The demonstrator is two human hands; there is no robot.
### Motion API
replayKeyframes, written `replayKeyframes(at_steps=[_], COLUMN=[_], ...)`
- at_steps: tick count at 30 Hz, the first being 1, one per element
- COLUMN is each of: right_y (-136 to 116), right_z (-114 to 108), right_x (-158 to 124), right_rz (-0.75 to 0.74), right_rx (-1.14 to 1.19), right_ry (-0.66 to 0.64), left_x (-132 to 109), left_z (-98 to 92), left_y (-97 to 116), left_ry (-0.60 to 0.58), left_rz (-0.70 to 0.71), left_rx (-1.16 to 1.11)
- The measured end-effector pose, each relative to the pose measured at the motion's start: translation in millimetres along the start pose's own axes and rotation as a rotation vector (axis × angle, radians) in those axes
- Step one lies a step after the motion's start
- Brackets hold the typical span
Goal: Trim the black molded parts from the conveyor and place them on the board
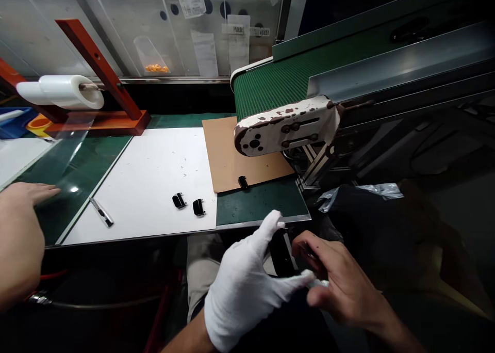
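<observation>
My left hand (247,286), in a white glove, has its thumb and fingers around a glossy black piece (281,255) with a light edge, below the table's front edge. Close to its right, my bare right hand (340,278) is closed with curled fingers. A small silvery bit shows by its thumb, but what it holds is mostly hidden. Two small black plastic parts with prongs lie on the white sheet (154,162), a left one (179,201) and a right one (198,207). A third black part (243,182) rests at the edge of the brown cardboard (224,157).
Another person's hand (19,229) reaches in at left over the green mat. A slim cutter-like tool (101,211) lies nearby. Behind stands a clear film roll (71,91) on a wooden stand (104,69). At right, a green conveyor belt (278,84) overhangs the cardboard.
</observation>
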State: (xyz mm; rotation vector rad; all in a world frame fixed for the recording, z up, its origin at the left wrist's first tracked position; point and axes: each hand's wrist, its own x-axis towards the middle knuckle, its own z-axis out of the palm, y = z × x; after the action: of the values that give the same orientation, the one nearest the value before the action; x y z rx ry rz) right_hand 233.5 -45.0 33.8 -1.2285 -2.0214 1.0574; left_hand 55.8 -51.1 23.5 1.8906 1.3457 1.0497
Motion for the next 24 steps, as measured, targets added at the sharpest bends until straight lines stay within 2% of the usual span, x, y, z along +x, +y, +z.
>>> replayKeyframes(at_steps=[8, 12, 17, 20, 24], right_y=[-1, 1, 6, 5, -1], right_z=[3, 3, 5, 3, -1], right_x=[8, 7, -3, -6, -2], right_rz=[0.008, -0.020, -0.067, -0.023, 0.056], right_rx=[-0.092, -0.087, -0.054, -0.068, -0.090], right_ry=[-0.003, -0.011, 0.124, 0.165, 0.108], left_x=[1, 1, 1, 2, 2], left_z=[-0.9, -0.2, -0.1, 1.0, 6.6], left_y=[-1, 1, 0, -4, -10], left_ry=[0.001, -0.014, 0.006, 0.034, 0.089], left_rz=[0.077, 0.067, 0.076, 0.145, 0.245], left_rx=[0.084, 0.072, 0.109, 0.197, 0.341])
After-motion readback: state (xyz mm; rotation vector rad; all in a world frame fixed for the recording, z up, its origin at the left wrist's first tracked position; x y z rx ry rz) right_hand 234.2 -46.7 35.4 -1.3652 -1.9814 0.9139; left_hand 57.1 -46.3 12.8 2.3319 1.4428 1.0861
